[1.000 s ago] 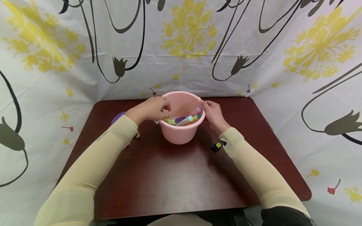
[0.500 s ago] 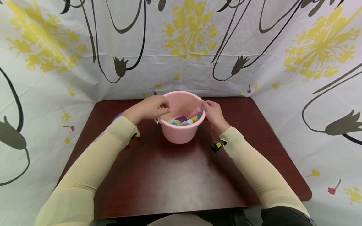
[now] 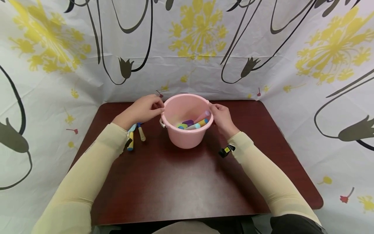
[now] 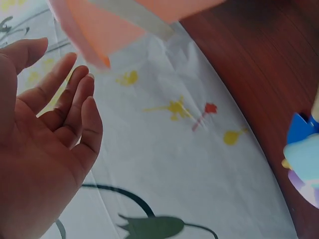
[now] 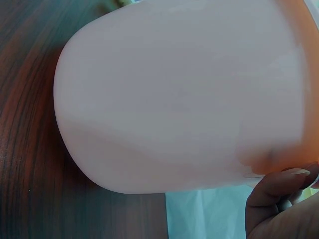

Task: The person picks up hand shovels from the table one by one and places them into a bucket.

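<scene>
Bucket (image 3: 184, 139) gripped on one side only

The right hand (image 3: 223, 119) pinches the rim at the bucket's right, thumb and fingers curled together there. The left hand (image 3: 142, 111) is at the bucket's left rim with its fingers loosely bent and holding nothing; the left wrist view shows the palm bare. Whether a fingertip touches the rim is hard to tell.

The bucket stands upright on the bench (image 3: 187, 182). Inside it, a pink handle (image 3: 201, 116) leans against the right wall, with an orange handle (image 3: 202, 122) and a pale handle (image 3: 193, 127) beside it; a purple piece (image 3: 188, 123) and a green piece (image 3: 182, 125) lie left of these. A white lug (image 3: 162, 123) sticks out at the bucket's left. Beyond it, left of the bucket, a tan handle (image 3: 142, 134) and a yellow handle (image 3: 130, 139) lie on the bench, the yellow one partly under the left wrist. Behind the bucket hangs a patterned cloth (image 3: 201, 76).

The chief risk seems to be tipping: a lift or tug by the right hand alone would load one side, and the pieces inside could slide. The left fingers might catch on the lug, or the left wrist, if lowered, could knock the yellow handle.
</scene>
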The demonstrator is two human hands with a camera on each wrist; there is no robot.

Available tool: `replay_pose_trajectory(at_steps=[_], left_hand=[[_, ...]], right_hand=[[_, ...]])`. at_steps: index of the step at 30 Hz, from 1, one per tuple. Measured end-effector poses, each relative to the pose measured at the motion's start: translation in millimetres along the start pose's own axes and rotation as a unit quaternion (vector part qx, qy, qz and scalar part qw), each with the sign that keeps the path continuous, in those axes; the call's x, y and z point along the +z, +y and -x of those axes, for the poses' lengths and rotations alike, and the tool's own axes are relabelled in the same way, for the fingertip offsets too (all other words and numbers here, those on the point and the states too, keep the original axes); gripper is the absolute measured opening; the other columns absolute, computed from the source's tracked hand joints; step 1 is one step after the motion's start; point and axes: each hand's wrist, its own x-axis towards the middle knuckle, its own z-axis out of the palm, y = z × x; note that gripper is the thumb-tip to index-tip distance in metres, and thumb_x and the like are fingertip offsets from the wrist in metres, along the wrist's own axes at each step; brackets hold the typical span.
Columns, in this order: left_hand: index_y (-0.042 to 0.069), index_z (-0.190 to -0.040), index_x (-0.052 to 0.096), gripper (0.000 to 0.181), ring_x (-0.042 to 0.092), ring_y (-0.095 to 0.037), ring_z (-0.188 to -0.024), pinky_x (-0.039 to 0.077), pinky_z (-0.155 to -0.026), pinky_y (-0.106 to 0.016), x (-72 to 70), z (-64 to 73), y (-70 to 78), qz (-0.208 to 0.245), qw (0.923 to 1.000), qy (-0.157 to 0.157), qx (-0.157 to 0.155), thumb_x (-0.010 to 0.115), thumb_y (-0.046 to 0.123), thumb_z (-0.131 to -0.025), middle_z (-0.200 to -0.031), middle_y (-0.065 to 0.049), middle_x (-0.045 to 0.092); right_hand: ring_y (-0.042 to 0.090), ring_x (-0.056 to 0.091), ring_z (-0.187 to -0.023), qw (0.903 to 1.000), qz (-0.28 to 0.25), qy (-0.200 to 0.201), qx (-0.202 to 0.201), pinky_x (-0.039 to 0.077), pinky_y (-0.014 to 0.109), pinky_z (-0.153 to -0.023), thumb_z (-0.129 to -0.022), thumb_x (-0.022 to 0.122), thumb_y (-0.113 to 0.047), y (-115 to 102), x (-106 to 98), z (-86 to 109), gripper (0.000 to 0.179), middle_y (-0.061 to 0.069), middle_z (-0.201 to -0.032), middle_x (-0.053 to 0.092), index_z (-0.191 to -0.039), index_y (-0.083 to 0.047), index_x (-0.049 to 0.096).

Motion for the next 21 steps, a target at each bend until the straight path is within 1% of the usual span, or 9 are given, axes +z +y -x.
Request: replay_pose_trajectory(at_steps=[4,7,11,15,18,21], left_hand=[[0.007,-0.120,0.075,0.024,0.069,-0.031,-0.110,0.056,-0.099,-0.054,-5.1,14.1,-14.5,-0.007,0.9994,0.011,-0.032,0.071,0.028,-0.109,-0.117,-0.011,0.072],[0.007,-0.120,0.075,0.026,0.070,-0.031,-0.107,0.057,-0.096,-0.055,-7.9,27.3,-23.5,-0.010,0.9975,0.017,-0.068,0.070,0.030,-0.109,-0.115,-0.011,0.074],[0.009,-0.120,0.074,0.026,0.070,-0.031,-0.104,0.057,-0.093,-0.054,-8.2,47.9,-35.7,-0.015,0.9925,0.027,-0.118,0.069,0.032,-0.109,-0.115,-0.012,0.075],[0.008,-0.121,0.074,0.027,0.069,-0.032,-0.105,0.056,-0.093,-0.055,0.2,71.7,-55.1,-0.014,0.9880,0.034,-0.150,0.066,0.032,-0.110,-0.117,-0.013,0.076],[0.006,-0.122,0.073,0.029,0.069,-0.033,-0.105,0.056,-0.093,-0.056,11.1,89.0,-71.0,-0.012,0.9849,0.032,-0.170,0.064,0.031,-0.110,-0.118,-0.016,0.075],[0.003,-0.122,0.073,0.031,0.069,-0.034,-0.101,0.056,-0.091,-0.057,22.2,103.2,-83.7,-0.024,0.9801,0.030,-0.195,0.064,0.030,-0.109,-0.117,-0.018,0.075]], right_hand=[[0.010,0.056,-0.054,1.0000,0.006,-0.004,0.005,0.050,0.026,-0.051,-0.112,0.064,-0.046,0,-1,0.7,0.050,0.003,-0.083,0.068,-0.127,0.001,0.074],[0.010,0.057,-0.054,1.0000,0.006,-0.003,0.001,0.051,0.026,-0.051,-0.112,0.063,-0.045,-1,0,1.3,0.049,0.003,-0.082,0.068,-0.127,0.001,0.074],[0.009,0.057,-0.054,1.0000,0.002,-0.002,-0.007,0.050,0.025,-0.051,-0.112,0.063,-0.044,-1,1,1.0,0.050,0.002,-0.081,0.068,-0.126,0.002,0.074],[0.009,0.056,-0.054,1.0000,-0.001,-0.002,-0.005,0.049,0.025,-0.050,-0.112,0.063,-0.044,-1,1,0.7,0.049,0.002,-0.082,0.067,-0.127,0.002,0.074],[0.010,0.056,-0.054,1.0000,-0.004,-0.001,0.001,0.049,0.025,-0.050,-0.112,0.064,-0.045,-1,1,1.0,0.048,0.003,-0.083,0.067,-0.126,0.000,0.074],[0.011,0.056,-0.055,1.0000,-0.006,-0.001,0.002,0.048,0.024,-0.049,-0.112,0.064,-0.046,-1,0,0.9,0.048,0.003,-0.083,0.067,-0.125,-0.001,0.075]])
